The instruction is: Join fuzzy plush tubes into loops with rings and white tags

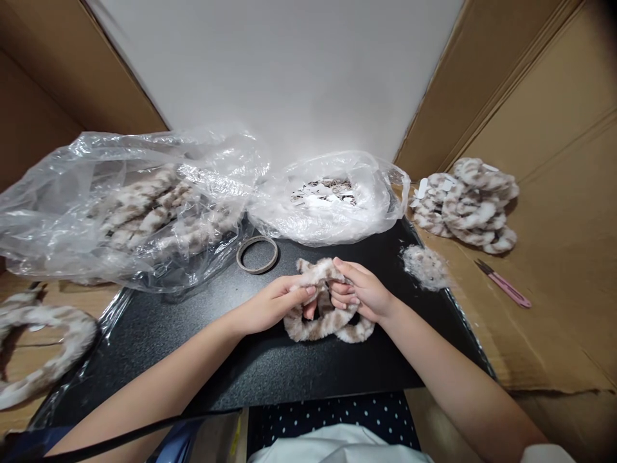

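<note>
Fuzzy loops [313, 329], brown/white plush, at near-middle of black surface [212, 366], betw. both hands. Appear to be 2 overlapping rings; lower curves at or just above surface, can't tell if touching. Small tuft or end sticks up at upper L.

L hand [279, 301]: pinching upper L part of plush, thumb on top, fingers behind; a fingertip shows thru the opening. R hand [366, 289]: thumb + forefinger pinching upper R part, other fingers curled in at the opening.

Handling (my judgement): light, soft, bendy; pile likely squashes under thumbs & hides any seam. Not slippery, prob. not fragile, tho tugging may shed fluff. Best hold: full thickness of the band, thumb vs. fingers, either side of the spot being worked; avoid gripping by pile tips only. Any stiffer core inside: can't tell.

Around: grey-brown ring [260, 271], maybe tape roll, beyond L hand, near big clear bag [43, 193] w/ more plush [144, 209] inside. Second bag [308, 226], behind the held loops, has small white tags [325, 191] or similar. Fluff clump [427, 267] at R edge of surface. On cardboard [554, 334] to R: pink-handled snips [511, 289] + heap of similar loops [477, 209], some w/ white tags. Far L, another plush ring [77, 328].
</note>
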Demonstrator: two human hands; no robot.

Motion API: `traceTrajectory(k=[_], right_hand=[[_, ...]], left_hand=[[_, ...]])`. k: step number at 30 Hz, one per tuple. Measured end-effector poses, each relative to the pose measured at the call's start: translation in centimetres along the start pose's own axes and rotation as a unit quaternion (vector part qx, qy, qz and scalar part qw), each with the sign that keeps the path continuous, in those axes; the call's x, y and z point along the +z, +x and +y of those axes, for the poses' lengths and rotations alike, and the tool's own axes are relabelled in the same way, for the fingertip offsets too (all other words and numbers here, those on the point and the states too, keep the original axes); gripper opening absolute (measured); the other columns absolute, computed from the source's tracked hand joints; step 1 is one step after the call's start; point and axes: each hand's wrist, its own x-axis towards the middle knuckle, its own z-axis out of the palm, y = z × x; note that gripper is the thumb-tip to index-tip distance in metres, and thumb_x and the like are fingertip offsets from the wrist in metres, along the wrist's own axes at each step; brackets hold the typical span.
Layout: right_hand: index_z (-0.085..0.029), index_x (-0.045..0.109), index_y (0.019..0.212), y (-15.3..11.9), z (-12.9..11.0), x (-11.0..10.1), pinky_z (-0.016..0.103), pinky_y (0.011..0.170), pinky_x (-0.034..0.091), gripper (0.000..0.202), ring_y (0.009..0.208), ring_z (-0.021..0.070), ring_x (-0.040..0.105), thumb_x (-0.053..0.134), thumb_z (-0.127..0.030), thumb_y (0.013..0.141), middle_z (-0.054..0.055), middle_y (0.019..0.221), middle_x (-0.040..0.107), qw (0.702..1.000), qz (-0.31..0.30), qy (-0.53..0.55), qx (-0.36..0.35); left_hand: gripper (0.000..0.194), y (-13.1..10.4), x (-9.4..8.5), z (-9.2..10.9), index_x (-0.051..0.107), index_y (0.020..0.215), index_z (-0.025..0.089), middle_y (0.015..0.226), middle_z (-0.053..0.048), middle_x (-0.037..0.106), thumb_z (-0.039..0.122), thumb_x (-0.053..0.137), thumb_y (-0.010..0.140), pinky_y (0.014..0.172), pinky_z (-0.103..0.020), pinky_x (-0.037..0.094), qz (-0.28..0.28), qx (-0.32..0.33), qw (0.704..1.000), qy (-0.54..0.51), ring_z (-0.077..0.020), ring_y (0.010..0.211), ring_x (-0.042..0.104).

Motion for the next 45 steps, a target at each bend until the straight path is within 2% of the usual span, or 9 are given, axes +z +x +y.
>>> traceTrajectory(k=[10,16,19,23,27,31,34,41,45], right_hand=[[-0.019,0.042,0.066,-0.1,0.2,0.4,0.019,0.041,0.022,0.049,0.036,0.0020,0.020,0.066,-0.060,0.079,-0.013,0.045,0.029,0.997,-0.012,-0.073,0.000],[-0.017,0.050,0.072,0.0,0.3,0.5,0.020,0.041,0.014,0.050,0.044,0.0036,0.019,0.066,-0.064,0.075,-0.011,0.051,0.027,0.992,-0.012,-0.126,-0.001],[-0.017,0.049,0.070,0.0,0.3,0.5,0.021,0.043,0.014,0.050,0.046,0.0041,0.020,0.063,-0.065,0.077,-0.010,0.052,0.027,0.988,-0.008,-0.156,-0.017],[-0.017,0.051,0.072,-0.1,0.3,0.5,0.020,0.042,0.016,0.050,0.043,0.0038,0.020,0.063,-0.065,0.078,-0.011,0.050,0.028,0.989,-0.016,-0.148,-0.013],[-0.019,0.048,0.069,-0.1,0.2,0.5,0.020,0.040,0.024,0.046,0.035,0.0023,0.017,0.063,-0.060,0.081,-0.014,0.044,0.027,0.996,-0.036,-0.077,0.000],[-0.019,0.046,0.067,-0.1,0.2,0.4,0.019,0.041,0.028,0.044,0.034,0.0016,0.016,0.063,-0.057,0.083,-0.014,0.044,0.027,0.998,-0.048,-0.049,0.000],[-0.019,0.045,0.067,-0.1,0.3,0.3,0.018,0.041,0.028,0.045,0.034,0.0014,0.017,0.064,-0.056,0.083,-0.014,0.044,0.027,0.998,-0.048,-0.035,0.005],[-0.019,0.041,0.063,-0.2,0.2,0.2,0.018,0.041,0.028,0.046,0.033,0.0009,0.018,0.063,-0.054,0.084,-0.013,0.044,0.028,0.997,-0.060,-0.039,0.005],[-0.019,0.042,0.066,-0.3,-0.1,0.0,0.018,0.040,0.024,0.043,0.033,0.0011,0.020,0.063,-0.052,0.084,-0.013,0.044,0.031,0.994,-0.081,-0.038,0.059]], left_hand=[[0.029,0.5,0.1,-1.1,0.066,0.080,0.012,0.070,-0.003,0.066,0.039,0.074,0.073,0.068,-0.026,0.044,0.060,-0.046,0.980,-0.185,-0.0144,0.066,0.058],[0.049,0.4,0.4,-0.9,0.061,0.075,0.012,0.058,-0.002,0.056,0.061,0.063,0.077,0.064,-0.028,0.045,0.004,-0.118,0.940,-0.322,-0.0152,0.060,0.056],[0.040,0.4,0.6,-0.8,0.060,0.082,0.013,0.057,0.003,0.047,0.051,0.073,0.074,0.060,-0.025,0.043,0.001,-0.102,0.937,-0.335,-0.0110,0.056,0.048],[0.037,0.5,0.5,-0.8,0.058,0.076,0.013,0.061,0.003,0.048,0.045,0.075,0.073,0.059,-0.025,0.042,0.014,-0.077,0.964,-0.252,-0.0108,0.059,0.047],[0.030,0.4,0.2,-0.4,0.059,0.074,0.014,0.065,0.000,0.054,0.043,0.066,0.079,0.060,-0.024,0.043,0.031,-0.034,0.997,-0.059,-0.0134,0.063,0.051],[0.022,0.3,0.0,0.0,0.058,0.074,0.015,0.070,-0.001,0.057,0.032,0.051,0.087,0.064,-0.025,0.044,0.047,0.040,0.994,0.089,-0.0148,0.067,0.053],[0.028,0.2,0.1,-0.1,0.055,0.069,0.015,0.068,-0.002,0.056,0.031,0.046,0.090,0.066,-0.026,0.042,0.037,0.043,0.991,0.122,-0.0151,0.067,0.052],[0.054,0.3,0.4,-1.4,0.038,0.060,0.019,0.058,0.004,0.035,0.066,0.053,0.082,0.053,-0.026,0.035,-0.008,0.040,0.992,-0.123,-0.0111,0.053,0.039],[0.060,0.6,0.3,-1.7,0.034,0.056,0.020,0.052,0.004,0.036,0.072,0.048,0.082,0.052,-0.026,0.035,-0.005,0.014,0.980,-0.197,-0.0113,0.051,0.041]])
